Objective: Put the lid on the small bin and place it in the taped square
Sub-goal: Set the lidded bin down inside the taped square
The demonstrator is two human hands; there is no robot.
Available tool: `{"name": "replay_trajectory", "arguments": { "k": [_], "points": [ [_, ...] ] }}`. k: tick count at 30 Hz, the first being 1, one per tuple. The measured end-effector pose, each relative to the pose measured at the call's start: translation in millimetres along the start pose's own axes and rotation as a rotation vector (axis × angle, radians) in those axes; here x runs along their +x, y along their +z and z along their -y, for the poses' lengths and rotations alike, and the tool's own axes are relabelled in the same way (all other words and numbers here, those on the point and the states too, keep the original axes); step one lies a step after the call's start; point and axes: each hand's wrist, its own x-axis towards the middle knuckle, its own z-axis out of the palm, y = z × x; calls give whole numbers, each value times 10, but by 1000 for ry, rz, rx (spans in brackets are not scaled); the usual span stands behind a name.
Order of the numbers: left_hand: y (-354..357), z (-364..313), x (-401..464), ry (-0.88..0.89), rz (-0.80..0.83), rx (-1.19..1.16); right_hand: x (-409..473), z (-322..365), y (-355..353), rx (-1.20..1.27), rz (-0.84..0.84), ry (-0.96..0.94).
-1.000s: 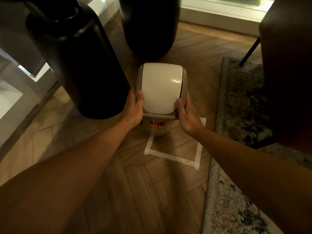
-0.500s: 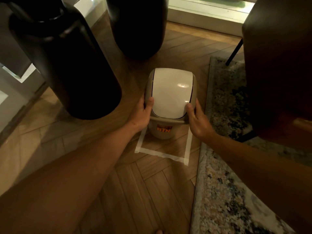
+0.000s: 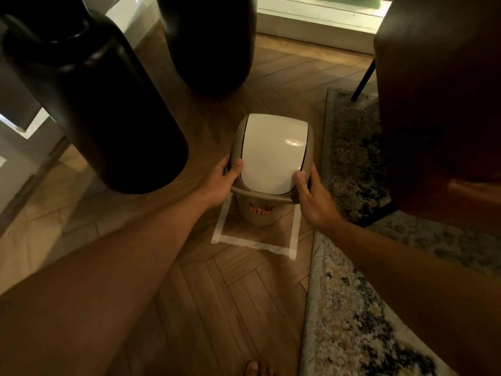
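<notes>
Bin [image 3: 259,213], lid [image 3: 272,151] on, inside taped square [image 3: 254,244]; both hands' fingers [image 3: 236,166] grip it.

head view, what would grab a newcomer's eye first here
The pale small bin with its glossy white lid on, at mid-frame, gripped at the rim by the left hand and right hand. Below it, the taped square on the wood floor. Two big dark vases loom upper left.
</notes>
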Motion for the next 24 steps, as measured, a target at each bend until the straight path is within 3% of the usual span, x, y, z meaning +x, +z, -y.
{"name": "replay_trajectory", "arguments": {
  "k": [14,19,22,24],
  "points": [
    [-9,-43,-100,12,6,4,-10,-91,62,9,-33,31],
    [-35,-58,-56,65,48,122,16,-3,-42,151,107,5],
    [-54,-87,6,68,9,115,22,19,-163,124,116,44],
    [-79,-133,30,17,-80,95,3,35,-218,97,23,99]
  ]
}}
